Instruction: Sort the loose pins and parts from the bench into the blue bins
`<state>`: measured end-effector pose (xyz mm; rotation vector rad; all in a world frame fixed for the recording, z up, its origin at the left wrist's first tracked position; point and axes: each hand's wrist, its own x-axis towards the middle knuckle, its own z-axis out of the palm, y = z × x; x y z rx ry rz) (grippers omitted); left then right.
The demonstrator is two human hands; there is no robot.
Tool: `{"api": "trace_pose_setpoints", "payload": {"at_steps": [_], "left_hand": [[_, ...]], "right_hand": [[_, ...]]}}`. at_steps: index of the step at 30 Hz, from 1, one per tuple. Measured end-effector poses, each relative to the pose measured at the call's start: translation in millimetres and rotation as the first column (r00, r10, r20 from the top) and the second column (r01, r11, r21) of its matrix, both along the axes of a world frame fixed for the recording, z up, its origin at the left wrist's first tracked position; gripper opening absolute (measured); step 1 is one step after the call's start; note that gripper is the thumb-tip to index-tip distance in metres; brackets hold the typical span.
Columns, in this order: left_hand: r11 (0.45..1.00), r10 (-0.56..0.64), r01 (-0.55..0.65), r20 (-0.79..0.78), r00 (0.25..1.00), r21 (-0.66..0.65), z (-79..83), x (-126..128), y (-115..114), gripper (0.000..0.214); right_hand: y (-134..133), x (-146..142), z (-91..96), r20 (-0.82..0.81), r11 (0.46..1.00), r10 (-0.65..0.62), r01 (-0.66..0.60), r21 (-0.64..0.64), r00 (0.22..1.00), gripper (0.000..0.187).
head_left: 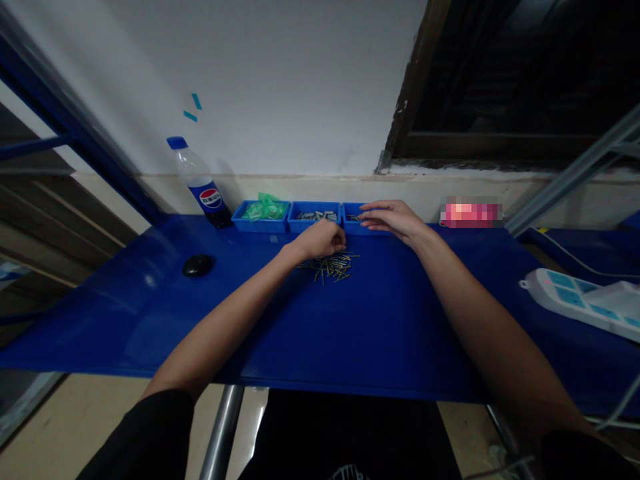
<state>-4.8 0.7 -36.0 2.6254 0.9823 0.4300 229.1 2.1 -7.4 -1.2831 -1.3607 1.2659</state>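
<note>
My left hand (324, 239) is closed, its fingers curled down at the back of a loose pile of thin metal pieces (331, 268) that look like small drill bits. Whatever sits between those fingertips is hidden. My right hand (393, 219) hovers over the right blue bin (370, 232) with its fingers stretched out and apart. A few thin metal pieces show inside that bin, partly covered by the hand. Behind my left hand, the middle blue bin (296, 225) holds several short grey metal pieces (315, 216).
The left blue bin (245, 225) contains green plastic bags (265, 209). A Pepsi bottle (203, 187) stands beside it, and a black mouse (198, 265) lies on the blue table (320, 340). At right are a white power strip (580, 300) and a blurred pink object (471, 212).
</note>
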Motion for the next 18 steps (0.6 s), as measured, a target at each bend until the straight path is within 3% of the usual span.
{"api": "trace_pose_setpoints", "payload": {"at_steps": [3, 11, 14, 18], "left_hand": [[0.999, -0.025, 0.024, -0.060, 0.998, -0.024, -3.5, 0, 0, 0.015], [1.000, 0.002, -0.004, -0.160, 0.987, -0.010, -3.2, 0, -3, 0.018], [0.999, 0.025, -0.028, -0.087, 0.996, -0.029, 2.5, -3, -4, 0.016], [0.996, 0.055, -0.043, 0.146, 0.988, -0.083, 9.9, -5, -4, 0.013]], "right_hand": [[-2, 0, 1.5, -0.003, 1.000, -0.014, 0.014, -0.019, 1.000, 0.027], [-3, -6, -2.3, 0.083, 0.993, 0.109, -0.106, -0.044, 0.991, 0.023], [-2, -6, -5.3, 0.123, 0.988, 0.152, -0.148, -0.041, 0.981, 0.022], [-1, -4, -7.1, 0.173, 0.984, 0.177, -0.171, -0.049, 0.969, 0.018]]}}
